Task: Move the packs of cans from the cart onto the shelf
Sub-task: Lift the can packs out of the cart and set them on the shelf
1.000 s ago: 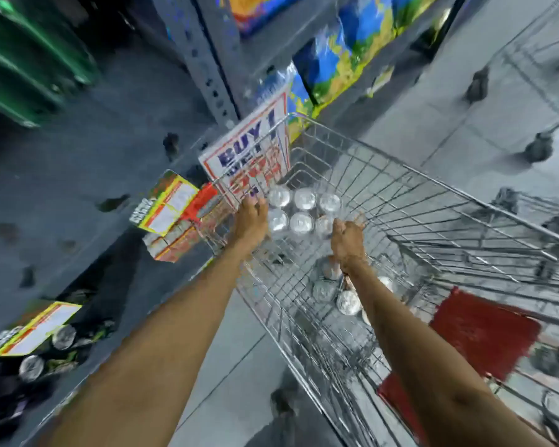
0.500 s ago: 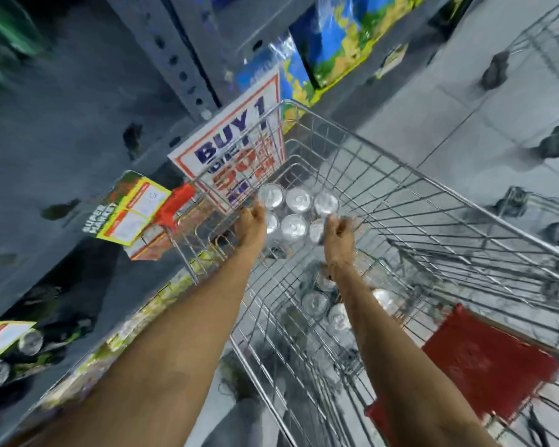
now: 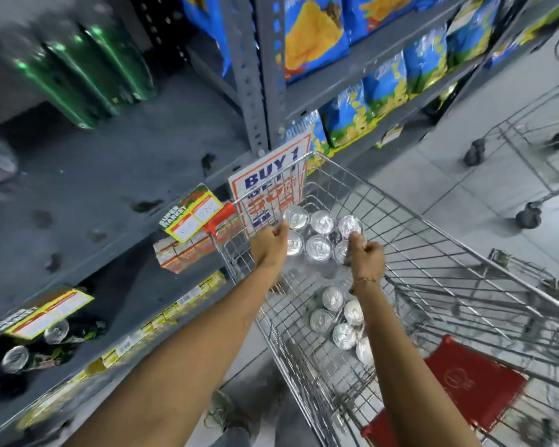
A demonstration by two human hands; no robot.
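A pack of silver-topped cans [image 3: 321, 235] is held at the height of the wire cart's [image 3: 439, 240] rim, near its front left corner. My left hand [image 3: 271, 243] grips the pack's left side and my right hand [image 3: 365, 256] grips its right side. A second pack of cans [image 3: 342, 321] lies lower down on the cart's floor, partly hidden by my right forearm. The grey metal shelf [image 3: 110, 175] stands to the left of the cart.
A "BUY 1" sign [image 3: 268, 182] and price tags [image 3: 191, 212] hang on the shelf's edge beside the cart. Green bottles [image 3: 88, 72] stand at the shelf's back. Loose cans [image 3: 36, 343] lie on the lower shelf. Snack bags [image 3: 384, 82] fill the right-hand shelves. A red flap [image 3: 471, 385] sits in the cart; another cart [image 3: 530, 156] is at right.
Both hands have lifted the pack of cans up from inside the cart to rim height. The view has tilted up toward the shelves.
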